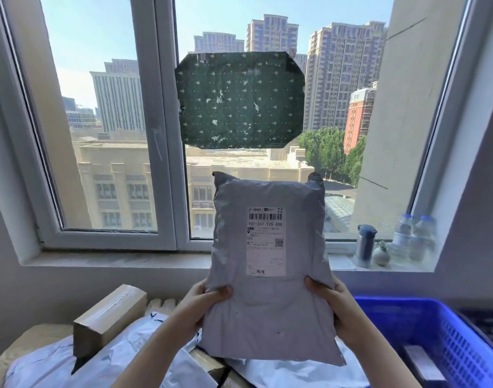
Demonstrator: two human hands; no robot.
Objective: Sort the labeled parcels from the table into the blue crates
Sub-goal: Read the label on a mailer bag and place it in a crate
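You hold the grey parcel point(270, 289) up, label facing you, fingers of left hand point(200, 303) and right hand point(340, 312) gripping its lower sides. Blue crate point(435, 343), near right, has something in. Parcel pile point(99, 359) near left: most remains, I'd say.

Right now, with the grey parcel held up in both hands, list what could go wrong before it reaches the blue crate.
The left hand and right hand grip the grey parcel only at its lower edges; the soft bag might sag or slip.
The cardboard box sits tilted on the pile at the left and could be knocked.
The blue crate is partly out of view; a toss might miss.
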